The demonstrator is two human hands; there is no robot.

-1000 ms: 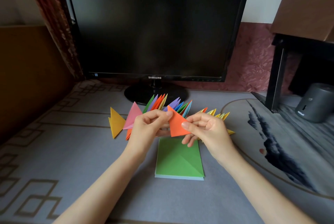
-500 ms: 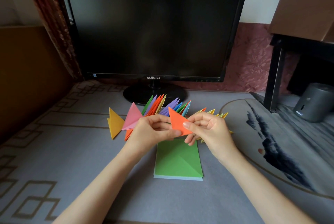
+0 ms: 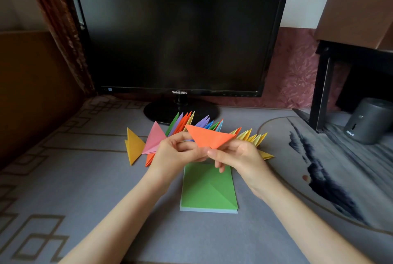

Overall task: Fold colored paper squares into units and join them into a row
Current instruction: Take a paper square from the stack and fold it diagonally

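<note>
The left hand and right hand, with the orange folded triangle they hold, cover the middle of the row of colored paper units, so how the units join there cannot be told. They also hide the far edge of the green paper stack. The monitor is cut off at the top, and the label on the grey cylinder is too small to read.
</note>
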